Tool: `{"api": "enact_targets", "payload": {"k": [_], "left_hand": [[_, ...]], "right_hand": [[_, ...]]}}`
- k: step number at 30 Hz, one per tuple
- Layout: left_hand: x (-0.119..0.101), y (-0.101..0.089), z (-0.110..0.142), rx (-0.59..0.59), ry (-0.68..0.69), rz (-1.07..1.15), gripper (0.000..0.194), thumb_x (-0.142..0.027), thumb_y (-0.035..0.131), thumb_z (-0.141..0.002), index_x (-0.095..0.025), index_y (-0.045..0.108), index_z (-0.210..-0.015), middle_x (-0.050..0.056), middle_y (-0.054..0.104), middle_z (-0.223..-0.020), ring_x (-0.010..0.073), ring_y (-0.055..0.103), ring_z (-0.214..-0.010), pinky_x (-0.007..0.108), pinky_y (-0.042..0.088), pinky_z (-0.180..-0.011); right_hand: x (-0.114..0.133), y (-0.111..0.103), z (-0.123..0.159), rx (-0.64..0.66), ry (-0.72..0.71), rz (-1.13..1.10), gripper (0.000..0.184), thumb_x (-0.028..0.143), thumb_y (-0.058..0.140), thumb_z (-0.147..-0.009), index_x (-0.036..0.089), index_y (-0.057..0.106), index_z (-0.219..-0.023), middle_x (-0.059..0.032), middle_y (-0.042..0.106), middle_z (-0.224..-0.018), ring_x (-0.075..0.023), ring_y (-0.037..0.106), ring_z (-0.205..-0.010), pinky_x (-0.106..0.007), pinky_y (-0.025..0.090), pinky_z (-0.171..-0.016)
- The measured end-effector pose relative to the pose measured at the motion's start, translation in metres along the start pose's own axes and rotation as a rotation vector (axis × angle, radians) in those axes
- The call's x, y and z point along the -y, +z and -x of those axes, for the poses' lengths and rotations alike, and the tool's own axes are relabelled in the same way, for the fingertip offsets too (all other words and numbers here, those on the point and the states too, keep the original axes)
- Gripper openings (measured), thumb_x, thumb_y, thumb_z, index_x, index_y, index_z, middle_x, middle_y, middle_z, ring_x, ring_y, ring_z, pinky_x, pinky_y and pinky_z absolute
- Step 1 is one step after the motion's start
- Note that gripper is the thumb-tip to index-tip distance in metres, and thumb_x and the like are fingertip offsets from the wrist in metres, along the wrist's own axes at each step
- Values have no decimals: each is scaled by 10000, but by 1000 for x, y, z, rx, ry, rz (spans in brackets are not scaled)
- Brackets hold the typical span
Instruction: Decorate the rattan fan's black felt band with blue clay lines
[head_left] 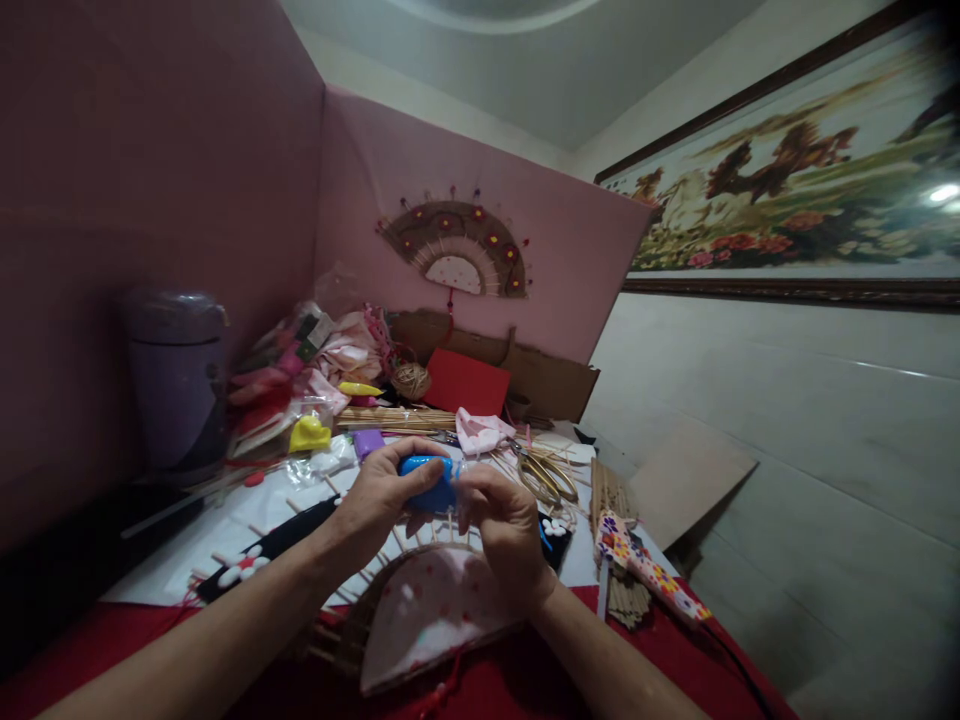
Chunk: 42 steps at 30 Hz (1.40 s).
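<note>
My left hand (pixel 390 490) is wrapped round a blue clay packet (pixel 426 478), thumb on top. The fingers of my right hand (pixel 499 520) are pinched at the packet's right end, on what looks like its clear plastic wrapper. Below both hands lies a handmade fan with thin sticks, its pale spotted half-round base (pixel 435 615) nearest me. A black band (pixel 281 540) crosses the sticks; white flowers (pixel 244 567) sit on it at the left and right. The hands and forearms hide the middle of the band.
Gold-handled scissors (pixel 546 478) lie right of the hands. A patterned glue gun (pixel 652 575) rests on wooden sticks at the right. Yellow clay (pixel 309 434), a purple packet (pixel 367 443), a twine ball (pixel 411 380) and red card (pixel 469 381) are behind. A lidded container (pixel 178 390) stands left.
</note>
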<state>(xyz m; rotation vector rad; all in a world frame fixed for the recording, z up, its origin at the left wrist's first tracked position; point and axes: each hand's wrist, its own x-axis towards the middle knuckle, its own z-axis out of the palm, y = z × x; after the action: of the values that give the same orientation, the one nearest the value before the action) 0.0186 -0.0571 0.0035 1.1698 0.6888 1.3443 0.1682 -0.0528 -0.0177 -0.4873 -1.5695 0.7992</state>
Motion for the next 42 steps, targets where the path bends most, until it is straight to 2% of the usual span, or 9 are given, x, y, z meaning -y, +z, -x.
{"api": "enact_targets", "payload": {"k": [5,9,12,17,25,30,35,39,42], "left_hand": [[0,1,-2,-9,-34,27,364,-448,707,-686,-164,550,-850,-42,529,-541,53,412,-327,141,290,-261],[3,-1,-3,3,-65,29,338,-463,681,-712,-176,537,-818,-48,505,-531,46,401,-329,135,273,-284],[4,-2,-4,12,-91,41,316,-458,667,-730,-182,531,-802,-46,507,-557,42,421,-359,135,301,-326],[5,-4,-3,35,-81,23,313,-458,664,-734,-183,535,-812,-40,514,-569,42,437,-387,135,307,-359],[-1,0,1,-32,-99,-35,344,-469,690,-699,-171,567,-819,-44,510,-559,33,397,-383,129,282,-354],[-1,4,1,-75,-103,-20,364,-482,703,-676,-173,558,-804,-47,511,-562,35,389,-383,124,261,-337],[2,3,-1,-66,-93,16,348,-472,685,-703,-175,539,-813,-32,535,-599,47,447,-429,133,323,-378],[4,2,-2,-64,-98,-5,356,-500,661,-714,-187,514,-801,-50,501,-571,44,411,-400,129,289,-352],[2,2,0,-65,-103,-26,371,-515,664,-702,-191,501,-779,-58,483,-560,42,390,-392,127,276,-345]], "right_hand": [[0,1,0,-75,-29,-3,311,48,505,-736,242,704,-874,47,512,-599,-58,431,-462,-184,375,-445],[-3,2,1,-52,-32,2,355,43,494,-734,256,711,-917,48,471,-577,-64,412,-477,-188,375,-454],[-3,2,2,-54,-24,18,302,68,510,-752,241,715,-890,29,489,-620,-70,420,-498,-193,384,-456],[-4,3,-1,-9,89,-89,175,188,571,-793,220,666,-936,36,492,-613,-62,409,-462,-186,366,-426],[-9,1,0,70,186,-107,96,259,584,-795,201,634,-853,58,439,-555,-60,396,-437,-175,344,-401],[-6,-2,-3,61,157,-129,76,242,601,-771,191,656,-781,45,480,-553,-60,416,-420,-183,376,-390],[-1,0,-3,-32,126,-126,178,158,598,-738,214,697,-874,26,561,-612,-62,429,-437,-181,387,-387],[-1,0,-2,-5,66,-33,276,110,558,-723,220,731,-909,-3,583,-679,-77,436,-503,-197,402,-426],[-2,0,-1,26,78,-49,250,147,555,-758,228,720,-928,11,537,-638,-76,417,-490,-198,381,-422]]}}
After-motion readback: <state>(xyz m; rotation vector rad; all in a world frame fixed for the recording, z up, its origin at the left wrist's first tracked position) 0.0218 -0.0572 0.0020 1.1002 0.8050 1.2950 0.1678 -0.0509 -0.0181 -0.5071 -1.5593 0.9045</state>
